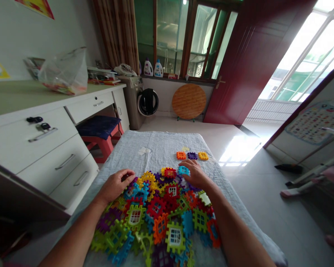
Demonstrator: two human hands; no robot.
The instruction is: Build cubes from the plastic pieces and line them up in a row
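Observation:
A pile of colourful plastic window-like pieces (156, 207) covers the near part of a cloth-covered table (161, 142). My right hand (194, 173) is at the pile's far right edge, its fingers pinching a light blue piece (184, 170). Beyond it lie an orange piece (180, 155), a purple piece (192, 155) and a yellow piece (203, 156) in a row. My left hand (118, 184) rests at the pile's left edge, fingers curled beside a purple piece; whether it grips anything is hidden.
On the left stands a white desk (72, 159) with a plastic bag (65, 74) on top. A dark-topped red stool (98, 129) is tucked beside it. Behind are a washing machine (135, 100), a round wooden board (188, 102) and a red door (239, 66).

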